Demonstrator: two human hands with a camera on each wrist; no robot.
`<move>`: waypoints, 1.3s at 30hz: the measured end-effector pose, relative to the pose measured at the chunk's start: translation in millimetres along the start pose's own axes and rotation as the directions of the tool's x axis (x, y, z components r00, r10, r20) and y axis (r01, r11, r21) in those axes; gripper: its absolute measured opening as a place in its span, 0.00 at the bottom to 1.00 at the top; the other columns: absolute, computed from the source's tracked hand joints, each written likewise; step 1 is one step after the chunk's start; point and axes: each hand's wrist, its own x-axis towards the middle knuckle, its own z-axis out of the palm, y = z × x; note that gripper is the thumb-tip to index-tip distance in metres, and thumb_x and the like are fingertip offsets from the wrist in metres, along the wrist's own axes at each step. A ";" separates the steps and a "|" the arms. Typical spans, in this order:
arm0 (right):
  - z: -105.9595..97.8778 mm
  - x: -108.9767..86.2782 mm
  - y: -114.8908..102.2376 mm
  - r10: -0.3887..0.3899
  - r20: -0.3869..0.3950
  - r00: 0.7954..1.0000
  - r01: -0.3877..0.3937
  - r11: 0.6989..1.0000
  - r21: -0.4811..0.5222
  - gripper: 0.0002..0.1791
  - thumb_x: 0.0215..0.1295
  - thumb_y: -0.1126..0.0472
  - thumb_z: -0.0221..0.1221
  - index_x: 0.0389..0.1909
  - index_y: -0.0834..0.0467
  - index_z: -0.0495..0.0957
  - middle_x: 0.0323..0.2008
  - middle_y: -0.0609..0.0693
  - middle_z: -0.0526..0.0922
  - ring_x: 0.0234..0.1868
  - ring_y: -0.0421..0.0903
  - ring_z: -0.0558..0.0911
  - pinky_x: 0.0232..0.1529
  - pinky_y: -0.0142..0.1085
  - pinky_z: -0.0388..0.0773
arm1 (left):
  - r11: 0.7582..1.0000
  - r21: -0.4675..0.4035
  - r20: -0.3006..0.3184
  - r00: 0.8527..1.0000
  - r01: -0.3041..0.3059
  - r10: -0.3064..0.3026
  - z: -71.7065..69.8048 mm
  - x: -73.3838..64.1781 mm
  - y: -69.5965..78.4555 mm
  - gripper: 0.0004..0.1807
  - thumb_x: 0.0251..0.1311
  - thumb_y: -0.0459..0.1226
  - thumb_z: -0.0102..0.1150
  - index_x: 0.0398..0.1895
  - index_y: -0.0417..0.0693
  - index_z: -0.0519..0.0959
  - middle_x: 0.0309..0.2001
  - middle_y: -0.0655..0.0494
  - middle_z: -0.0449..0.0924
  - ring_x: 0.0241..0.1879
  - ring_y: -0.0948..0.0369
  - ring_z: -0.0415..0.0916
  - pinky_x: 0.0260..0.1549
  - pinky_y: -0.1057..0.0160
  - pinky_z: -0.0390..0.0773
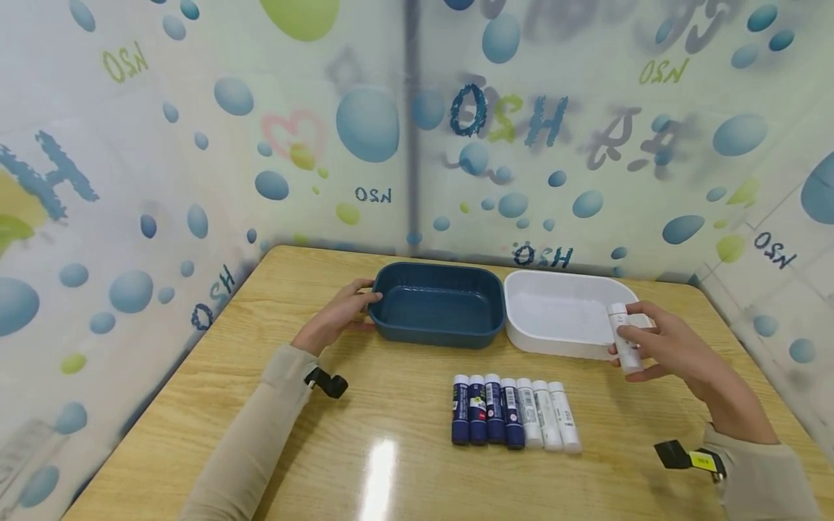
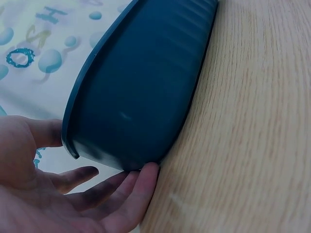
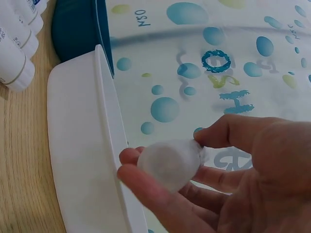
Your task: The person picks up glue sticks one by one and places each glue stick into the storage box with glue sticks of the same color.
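Pinching a white cylindrical tube point(image 1: 623, 336) between thumb and fingers, the right hand point(image 1: 671, 347) held it tilted by the right end of a white rectangular tray point(image 1: 554, 346) with rounded corners. Thumb at the rim and fingertips against the lower outside, the left hand point(image 1: 339, 315) gripped a dark teal rectangular tray point(image 1: 436, 337), while four navy, white-capped tubes point(image 1: 494, 412) and three all-white tubes point(image 1: 546, 416) lay side by side on the pale wooden table point(image 1: 313, 449).
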 end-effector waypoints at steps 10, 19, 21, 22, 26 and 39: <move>0.2 0.9 2.4 -0.038 -0.019 0.999 0.039 0.998 0.046 0.40 0.81 0.59 0.53 0.77 0.73 0.41 0.49 0.67 0.85 0.40 0.48 0.89 0.36 0.45 0.91 | 1.000 0.006 0.004 1.000 -0.003 0.003 0.3 0.0 0.6 0.34 0.80 0.46 0.48 0.83 0.50 0.51 0.74 0.38 0.63 0.69 0.42 0.71 0.58 0.49 0.85; 0.0 3.5 0.5 -0.057 -0.035 0.998 0.058 0.998 0.034 0.40 0.79 0.59 0.55 0.75 0.79 0.44 0.57 0.77 0.77 0.44 0.50 0.88 0.41 0.44 0.91 | 1.000 0.005 0.008 1.000 -0.008 0.008 1.1 -0.5 0.4 0.34 0.80 0.45 0.47 0.83 0.48 0.51 0.73 0.36 0.64 0.66 0.43 0.74 0.58 0.49 0.85; 0.2 3.6 0.3 -0.055 -0.043 0.998 0.056 0.998 0.027 0.40 0.79 0.58 0.56 0.75 0.79 0.46 0.58 0.77 0.76 0.44 0.47 0.88 0.41 0.43 0.91 | 1.000 0.003 0.005 1.000 -0.001 0.001 1.4 -0.6 0.4 0.33 0.80 0.45 0.47 0.82 0.49 0.52 0.72 0.37 0.65 0.65 0.44 0.74 0.58 0.50 0.85; 0.2 3.5 0.3 -0.053 -0.047 0.997 0.054 0.998 0.025 0.40 0.79 0.57 0.56 0.75 0.79 0.47 0.59 0.78 0.75 0.44 0.46 0.88 0.41 0.43 0.91 | 1.000 0.003 0.005 1.000 -0.001 0.001 1.3 -0.7 0.3 0.33 0.80 0.45 0.47 0.82 0.49 0.53 0.72 0.37 0.65 0.65 0.44 0.74 0.58 0.50 0.85; -2.1 3.9 -1.2 -0.038 -0.065 0.997 0.038 0.999 0.000 0.42 0.79 0.55 0.56 0.75 0.80 0.47 0.63 0.79 0.69 0.41 0.38 0.86 0.41 0.40 0.90 | 1.000 0.003 0.011 1.000 -0.006 0.006 1.0 -1.3 0.6 0.32 0.81 0.44 0.47 0.82 0.47 0.53 0.73 0.36 0.64 0.66 0.43 0.73 0.59 0.48 0.84; -16.2 17.8 -5.8 -0.034 -0.110 0.993 0.032 0.999 -0.027 0.39 0.80 0.52 0.55 0.74 0.77 0.54 0.58 0.71 0.76 0.38 0.37 0.85 0.41 0.40 0.91 | 1.000 0.010 0.004 1.000 -0.010 0.010 1.4 -1.5 0.4 0.32 0.80 0.46 0.47 0.81 0.48 0.54 0.70 0.36 0.66 0.61 0.46 0.75 0.57 0.50 0.86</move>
